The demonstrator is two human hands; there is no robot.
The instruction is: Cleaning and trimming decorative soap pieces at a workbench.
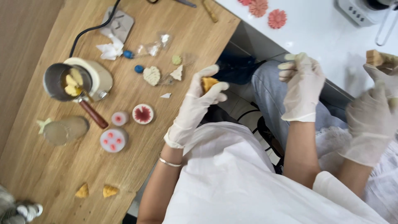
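Left hand (198, 105), in a thin white disposable glove: fingers curled closed around a small yellow-orange wax-like piece (208, 83), thumb pressed against its lower side. It is held in the air just past the edge of the table, above the lap.

Right hand (302, 87), same kind of glove: empty, fingers half bent and loosely spread, touching nothing, raised beside the white counter (323, 33).

A second gloved hand (373, 120), a co-worker's, at the far right edge, holds a tan block (374, 57) at its fingertips.

Held piece: small, irregular, matte, largely hidden by the gloved fingers; its full shape cannot be told.

Surface: light wooden table (174, 137). On it, a small metal melting pot with a brown wooden handle (68, 83) containing yellow lumps; round white moulds with pink and red insets (113, 140); a round red-patterned disc (143, 113); cream shell-shaped castings (151, 75); two yellow triangular pieces (96, 191); blue beads (139, 69); crumpled white tissue (109, 49); a black cable (89, 31).

Room: the white counter bears pink flower-shaped pieces (277, 18).
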